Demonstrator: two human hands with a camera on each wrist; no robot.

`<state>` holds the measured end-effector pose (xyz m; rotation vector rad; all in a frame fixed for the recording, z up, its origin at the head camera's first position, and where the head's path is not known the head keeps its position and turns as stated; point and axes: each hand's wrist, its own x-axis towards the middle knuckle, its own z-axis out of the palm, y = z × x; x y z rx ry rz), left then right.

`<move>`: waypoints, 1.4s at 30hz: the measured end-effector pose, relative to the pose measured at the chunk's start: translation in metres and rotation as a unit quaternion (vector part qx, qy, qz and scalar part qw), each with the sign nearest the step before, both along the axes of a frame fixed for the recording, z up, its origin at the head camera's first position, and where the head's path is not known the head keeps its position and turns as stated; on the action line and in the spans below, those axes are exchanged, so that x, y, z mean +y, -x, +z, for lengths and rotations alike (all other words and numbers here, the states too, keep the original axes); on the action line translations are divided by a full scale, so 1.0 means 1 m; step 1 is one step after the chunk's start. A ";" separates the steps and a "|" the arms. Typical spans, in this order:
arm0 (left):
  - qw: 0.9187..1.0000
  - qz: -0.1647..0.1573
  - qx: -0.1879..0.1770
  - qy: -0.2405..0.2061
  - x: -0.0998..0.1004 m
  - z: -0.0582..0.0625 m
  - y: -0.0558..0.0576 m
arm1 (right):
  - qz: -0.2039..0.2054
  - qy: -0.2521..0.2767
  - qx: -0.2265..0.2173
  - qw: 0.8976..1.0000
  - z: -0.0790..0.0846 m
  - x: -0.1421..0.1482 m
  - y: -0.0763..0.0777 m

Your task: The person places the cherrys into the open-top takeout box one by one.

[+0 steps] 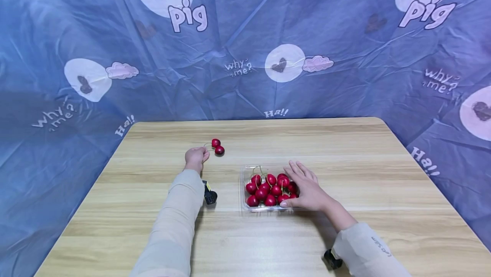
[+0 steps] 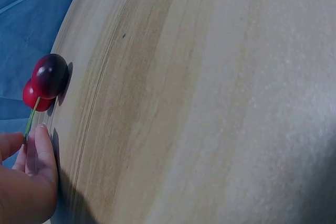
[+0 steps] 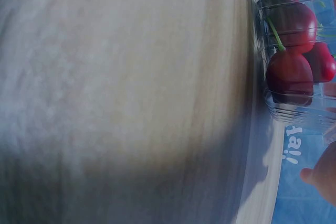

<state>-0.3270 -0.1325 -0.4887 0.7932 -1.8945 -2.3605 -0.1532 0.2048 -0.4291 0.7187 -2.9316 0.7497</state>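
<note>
Near the back left of the table, my left hand point(image 1: 196, 157) pinches a thin green stem point(image 2: 31, 119) between thumb and fingers. At the stem's end, two dark red cherries point(image 1: 219, 151) lie side by side on the wood. A clear plastic box point(image 1: 244, 202) stands in front of me, holding several red cherries point(image 1: 262, 194) with green stems. Over its right end lies my right hand point(image 1: 308, 189), fingers spread and fairly straight toward the far side, thumb at the near rim. Part of the box's right side is hidden under that hand.
The wooden table point(image 1: 284, 243) ends at a blue printed cloth point(image 1: 215, 89) hanging behind and along both sides. A small black device point(image 1: 209, 195) sits at the left wrist and another point(image 1: 332, 260) at the right wrist.
</note>
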 end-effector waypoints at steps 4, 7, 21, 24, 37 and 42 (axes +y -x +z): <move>0.999 -0.006 0.021 -0.034 -0.017 -0.042 0.027 | 0.000 0.000 -0.002 1.000 0.000 -0.001 0.000; 0.999 -0.001 0.025 -0.040 -0.023 -0.058 0.038 | 0.001 -0.001 -0.002 1.000 0.000 -0.001 0.001; 0.999 -0.012 -0.037 -0.018 0.018 0.073 -0.057 | 0.000 -0.006 -0.006 1.000 0.002 -0.001 0.000; 0.999 -0.013 -0.029 -0.033 0.016 0.061 -0.047 | -0.002 -0.006 -0.006 1.000 0.002 -0.002 0.000; 0.997 -0.045 0.031 -0.062 0.029 0.071 -0.058 | -0.002 0.004 -0.011 1.000 0.003 -0.003 -0.001; 0.993 -0.064 0.041 -0.087 0.034 0.081 -0.068 | -0.004 0.002 -0.013 1.000 0.004 -0.003 -0.001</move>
